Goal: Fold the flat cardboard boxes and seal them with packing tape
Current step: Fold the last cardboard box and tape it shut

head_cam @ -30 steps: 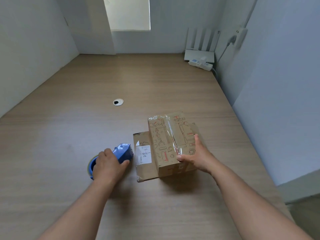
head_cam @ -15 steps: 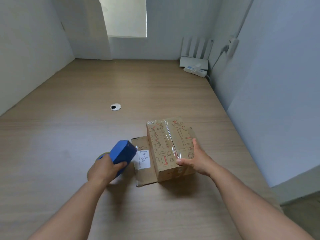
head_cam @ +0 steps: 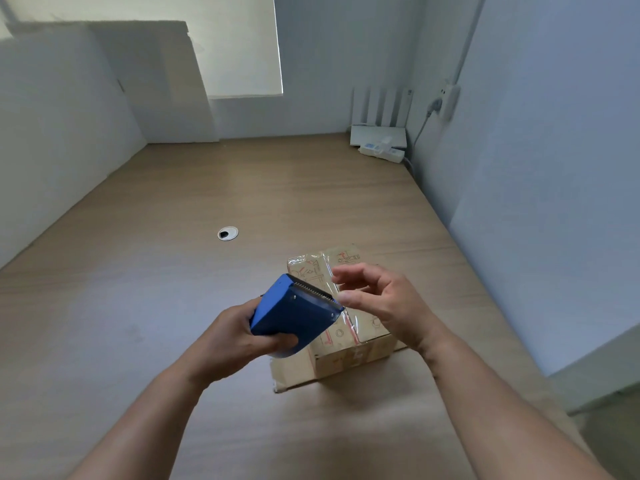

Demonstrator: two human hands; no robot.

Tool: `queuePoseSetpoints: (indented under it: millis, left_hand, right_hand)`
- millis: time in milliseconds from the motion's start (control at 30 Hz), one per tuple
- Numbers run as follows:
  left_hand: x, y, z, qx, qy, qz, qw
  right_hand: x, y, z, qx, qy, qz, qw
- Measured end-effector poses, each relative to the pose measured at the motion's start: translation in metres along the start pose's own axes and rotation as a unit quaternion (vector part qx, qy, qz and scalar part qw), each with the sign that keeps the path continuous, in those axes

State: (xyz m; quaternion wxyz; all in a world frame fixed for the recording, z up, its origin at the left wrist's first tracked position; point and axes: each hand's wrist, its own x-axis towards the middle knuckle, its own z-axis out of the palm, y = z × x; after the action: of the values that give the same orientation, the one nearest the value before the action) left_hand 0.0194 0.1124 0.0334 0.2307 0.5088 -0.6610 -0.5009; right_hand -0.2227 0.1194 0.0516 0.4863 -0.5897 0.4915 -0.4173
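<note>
**Blue tape gun up in the air, box sitting under it**

Quick rundown. The left hand [head_cam: 239, 341] is wrapped around the back end of the blue tape dispenser [head_cam: 294, 315], fingers curled under it and thumb along the near edge, so a proper grip. The dispenser is off the worktop [head_cam: 173, 271] and tilted. Its long axis runs from the left hand at lower left up to the toothed cutter at upper right, w/ the teeth pointing away from the person and toward the right hand [head_cam: 381, 299].

The right hand holds nothing that I can make out. Its fingers are loosely bent and spread, and thumb and index are apart. The thumb tip is right by the near corner of the cutter, but I can't tell if it actually touches.

The cardboard box [head_cam: 356, 355] is closed and sits on the worktop below and behind both hands, partly hidden by them. Its long axis runs away from the person, far end leaning a bit left. Shiny clear tape runs lengthwise down the top. It rests on a flat cardboard piece [head_cam: 291, 372] that sticks out on the near-left side.

Further back on the left there's a cable grommet [head_cam: 228, 233], and a power strip [head_cam: 381, 152] sits in the far right corner.
</note>
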Motion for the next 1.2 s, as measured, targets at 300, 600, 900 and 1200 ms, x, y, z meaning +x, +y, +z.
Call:
queuePoseSetpoints:
  millis: [300, 600, 900, 1200]
  left_hand:
    - [0.005, 0.008, 0.006, 0.016, -0.055, -0.016, 0.998]
    - [0.007, 0.028, 0.014, -0.025, -0.069, -0.018, 0.997]
    - [-0.019, 0.014, -0.031, 0.1, -0.092, -0.171, 0.976]
    - [0.0, 0.003, -0.016, 0.168, -0.105, -0.244, 0.949]
  right_hand:
    - [-0.001, 0.006, -0.004, -0.01, 0.052, -0.039, 0.998]
    - [-0.004, 0.01, 0.0, 0.041, 0.167, -0.035, 0.984]
    - [-0.037, 0.076, -0.019, -0.015, 0.345, 0.112, 0.932]
    - [-0.038, 0.109, -0.013, -0.026, 0.366, 0.189, 0.911]
